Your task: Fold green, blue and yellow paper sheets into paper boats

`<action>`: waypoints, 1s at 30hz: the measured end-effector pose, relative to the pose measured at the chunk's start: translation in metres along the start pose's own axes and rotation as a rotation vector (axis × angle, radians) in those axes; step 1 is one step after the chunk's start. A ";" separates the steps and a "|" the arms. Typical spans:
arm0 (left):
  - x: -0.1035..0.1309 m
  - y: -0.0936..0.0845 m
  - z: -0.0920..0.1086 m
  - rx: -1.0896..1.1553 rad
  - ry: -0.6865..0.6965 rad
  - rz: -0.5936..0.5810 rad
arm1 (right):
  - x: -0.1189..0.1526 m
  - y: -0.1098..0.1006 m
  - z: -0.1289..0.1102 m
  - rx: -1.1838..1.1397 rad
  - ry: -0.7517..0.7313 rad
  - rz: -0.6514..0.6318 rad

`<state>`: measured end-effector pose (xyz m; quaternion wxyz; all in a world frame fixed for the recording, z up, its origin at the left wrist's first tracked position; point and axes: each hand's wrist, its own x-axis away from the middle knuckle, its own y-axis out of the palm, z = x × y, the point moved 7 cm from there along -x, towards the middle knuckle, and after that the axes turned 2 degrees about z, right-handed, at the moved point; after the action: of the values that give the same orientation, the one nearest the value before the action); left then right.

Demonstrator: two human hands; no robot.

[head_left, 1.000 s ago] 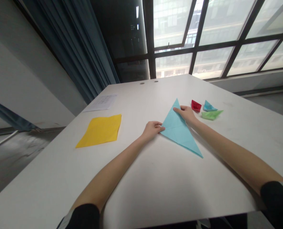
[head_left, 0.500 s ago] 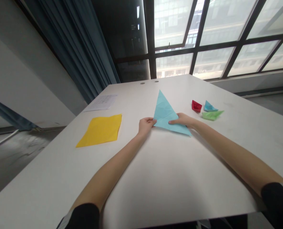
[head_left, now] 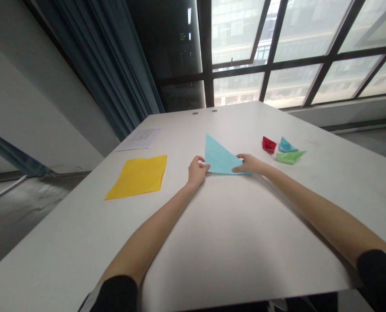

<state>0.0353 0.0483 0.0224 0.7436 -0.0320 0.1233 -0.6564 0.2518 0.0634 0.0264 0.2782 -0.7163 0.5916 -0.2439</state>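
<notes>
Surface [head_left: 193, 251], white and broad, stretching from the near side to windows [head_left: 297, 39] in dark frames across the far right. Grey wall [head_left: 40, 99] on the left, with a long blue curtain [head_left: 115, 56] in hanging folds beside it. Two bare forearms [head_left: 157, 225] over the surface from near left and near right, dark sleeves [head_left: 119, 292] around their near ends. Yellow sheet [head_left: 141, 177] on the left part of the surface, well apart from both hands. Light-blue paper triangle [head_left: 220, 158] around the middle, one corner toward the far side, one edge along the near side, faint creases across it; impossible to tell whether flat against the surface throughout. White printed sheet [head_left: 139, 138] farther off at the left edge, print too small to read. Right hand [head_left: 249, 164] nearly closed on the triangle's right corner, thumb on top, other fingers curved at the far edge. Left hand [head_left: 197, 171] pinched at the near left corner, thumb on the paper, index finger arched. Three small folded papers to the right, close together: green [head_left: 290, 157] nearest, blue [head_left: 288, 145] just beyond, red [head_left: 269, 145] to their left. Smallest, two grey discs [head_left: 195, 113] near the far edge.
</notes>
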 end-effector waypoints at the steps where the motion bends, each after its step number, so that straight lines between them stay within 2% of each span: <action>1: 0.001 0.000 0.003 -0.063 0.042 -0.022 | -0.001 0.000 0.000 0.088 -0.016 0.015; 5: 0.005 0.003 0.008 -0.238 0.101 -0.088 | 0.000 0.001 -0.005 0.339 -0.101 0.047; 9: 0.009 0.008 0.009 -0.282 0.050 -0.139 | 0.010 0.007 -0.031 0.493 -0.333 0.106; 11: 0.011 0.011 0.010 -0.300 0.029 -0.165 | 0.018 0.023 -0.045 0.499 -0.482 0.019; 13: 0.013 0.012 0.011 -0.324 0.016 -0.189 | 0.026 0.042 -0.051 0.515 -0.562 -0.100; 17: 0.014 0.013 0.014 -0.377 0.028 -0.262 | 0.034 0.065 -0.045 0.540 -0.543 -0.220; 21: 0.012 0.014 0.018 -0.458 0.066 -0.350 | 0.036 0.065 -0.038 0.556 -0.507 -0.241; 26: 0.013 0.014 0.024 -0.592 0.097 -0.396 | 0.037 0.065 -0.037 0.574 -0.485 -0.241; 30: 0.017 0.010 0.033 -0.856 0.123 -0.403 | 0.043 0.072 -0.042 0.561 -0.538 -0.263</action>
<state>0.0543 0.0290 0.0495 0.5127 -0.3199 0.4176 -0.6785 0.1799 0.0065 0.0082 0.5740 -0.7203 0.3119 -0.2333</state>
